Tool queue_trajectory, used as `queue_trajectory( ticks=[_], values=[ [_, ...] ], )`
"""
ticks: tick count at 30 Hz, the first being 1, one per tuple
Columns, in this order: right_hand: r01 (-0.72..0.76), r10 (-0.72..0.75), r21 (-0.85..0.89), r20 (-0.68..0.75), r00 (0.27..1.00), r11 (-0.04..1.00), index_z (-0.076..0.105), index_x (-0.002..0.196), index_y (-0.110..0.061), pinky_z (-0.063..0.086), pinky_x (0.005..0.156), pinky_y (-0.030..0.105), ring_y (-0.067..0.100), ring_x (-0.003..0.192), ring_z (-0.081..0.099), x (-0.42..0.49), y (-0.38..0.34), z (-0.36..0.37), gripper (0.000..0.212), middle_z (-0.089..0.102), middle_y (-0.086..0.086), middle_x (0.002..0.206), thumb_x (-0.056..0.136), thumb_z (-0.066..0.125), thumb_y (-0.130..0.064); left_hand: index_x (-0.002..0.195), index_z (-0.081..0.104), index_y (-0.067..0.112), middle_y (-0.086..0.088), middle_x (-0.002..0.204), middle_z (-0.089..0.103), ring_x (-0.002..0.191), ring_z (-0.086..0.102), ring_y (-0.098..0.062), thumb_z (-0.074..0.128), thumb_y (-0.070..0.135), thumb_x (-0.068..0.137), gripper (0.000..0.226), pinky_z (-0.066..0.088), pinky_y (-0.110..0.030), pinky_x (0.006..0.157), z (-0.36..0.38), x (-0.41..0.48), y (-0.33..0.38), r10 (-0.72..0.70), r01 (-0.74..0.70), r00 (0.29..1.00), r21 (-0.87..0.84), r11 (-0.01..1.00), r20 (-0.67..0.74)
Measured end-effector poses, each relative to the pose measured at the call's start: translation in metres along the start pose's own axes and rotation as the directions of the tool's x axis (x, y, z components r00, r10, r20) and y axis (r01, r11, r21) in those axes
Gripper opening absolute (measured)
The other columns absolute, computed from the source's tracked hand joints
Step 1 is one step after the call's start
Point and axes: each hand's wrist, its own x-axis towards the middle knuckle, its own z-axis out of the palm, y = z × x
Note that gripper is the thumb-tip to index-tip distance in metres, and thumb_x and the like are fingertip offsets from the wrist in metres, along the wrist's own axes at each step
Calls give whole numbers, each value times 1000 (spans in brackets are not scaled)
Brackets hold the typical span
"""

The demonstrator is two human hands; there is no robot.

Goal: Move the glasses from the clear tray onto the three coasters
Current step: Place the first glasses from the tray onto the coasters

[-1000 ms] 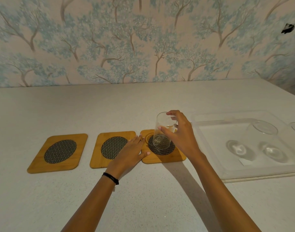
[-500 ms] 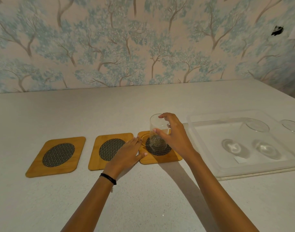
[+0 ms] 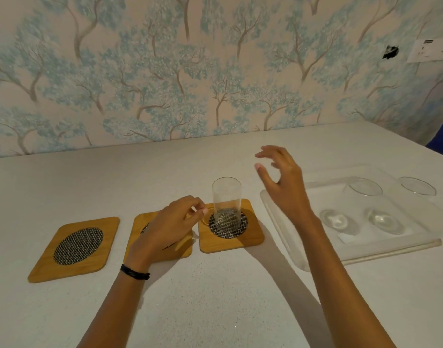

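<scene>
Clear glass (image 3: pixel 226 202) — upright, empty

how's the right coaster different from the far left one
The right coaster carries an upright glass on its mesh centre; the left coaster carries nothing. The right one sits nearest the clear tray, the left one farthest. Both are wooden squares with rounded corners and a dark round mesh inset.

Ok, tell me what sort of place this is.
Probably a room in a home, maybe a kitchen or dining area: tree-patterned wallpaper, a white countertop, and wooden coasters beside a clear tray of glasses.
</scene>
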Motion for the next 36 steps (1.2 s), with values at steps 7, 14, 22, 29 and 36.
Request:
queue_trajectory(
  ticks=[7, 14, 22, 29, 36],
  values=[
    [-87, 73, -72, -178, 981, 994, 63, 104, -11, 48, 85, 26, 13, 100, 58, 8, 23, -79, 17, 61, 8, 112, 90, 53, -12, 108, 62, 38, 20, 109, 65, 101, 58, 5, 50, 43, 91, 21, 46, -10, 84, 34, 5, 50, 218, -172, 962, -252, 952, 166],
    [-261, 227, -140, -222, 948, 955, 61, 109, -11, 44, 88, 27, 16, 103, 57, -9, 55, -142, 21, 62, 9, 117, 91, 54, -18, 128, 46, 37, 10, 139, 45, 123, 46, -7, 46, 43, 93, 36, 40, -19, 100, 89, 24, 81, 299, -272, 918, -136, 953, 261],
    [-518, 508, -126, -105, 855, 846, 55, 121, -16, 42, 90, 31, 19, 113, 52, -42, 91, -182, 36, 56, 9, 130, 88, 59, -29, 145, 23, 32, 2, 160, 3, 146, 1, -14, 40, 46, 94, 55, 8, -40, 118, 127, 34, 101, 222, -240, 928, 26, 970, 299],
    [-568, 567, -65, -29, 823, 820, 54, 123, -21, 43, 89, 31, 14, 109, 53, -47, 101, -190, 42, 57, 6, 129, 84, 63, -34, 144, 20, 36, 6, 159, 0, 146, -4, -12, 37, 48, 94, 54, 1, -39, 117, 135, 30, 99, 212, -235, 939, 54, 970, 271],
    [-569, 580, -110, 144, 802, 815, 52, 126, -22, 40, 88, 29, 15, 107, 51, -41, 105, -170, 49, 56, 6, 129, 81, 67, -35, 143, 20, 39, 9, 159, 1, 145, 0, -11, 35, 50, 94, 52, 4, -37, 116, 138, 30, 97, 211, -231, 944, 51, 972, 253]
  ],
)
